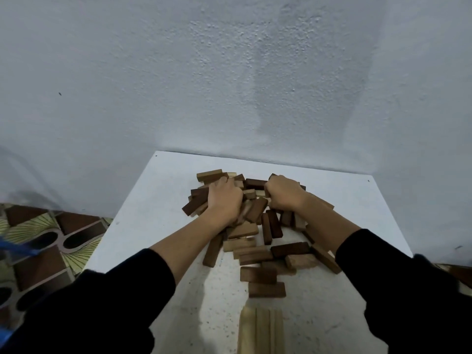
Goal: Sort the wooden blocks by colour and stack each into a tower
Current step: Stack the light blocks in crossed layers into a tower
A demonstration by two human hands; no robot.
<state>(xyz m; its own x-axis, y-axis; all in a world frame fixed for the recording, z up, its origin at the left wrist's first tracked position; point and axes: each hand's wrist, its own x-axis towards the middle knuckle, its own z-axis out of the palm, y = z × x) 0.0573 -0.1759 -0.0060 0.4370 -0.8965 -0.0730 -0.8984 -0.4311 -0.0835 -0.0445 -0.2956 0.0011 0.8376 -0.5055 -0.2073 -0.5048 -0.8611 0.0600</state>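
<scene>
Grip: I see left hand (224, 198) and right hand (284, 192) curled into mixed block pile (255, 226) mid-table (153, 200) — each clutching blocks. Pale blocks (260, 330) aligned at near edge; sorting barely begun — no towers.

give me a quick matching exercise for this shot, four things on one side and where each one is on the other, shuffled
Things:
1. left hand
2. right hand
3. row of pale blocks
4. patterned floor

Places:
A. at the near edge of the white table, side by side
B. on the right part of the block pile
C. left of the table, below it
D. on the left part of the block pile

Pairs: 1-D, 2-B, 3-A, 4-C
</scene>
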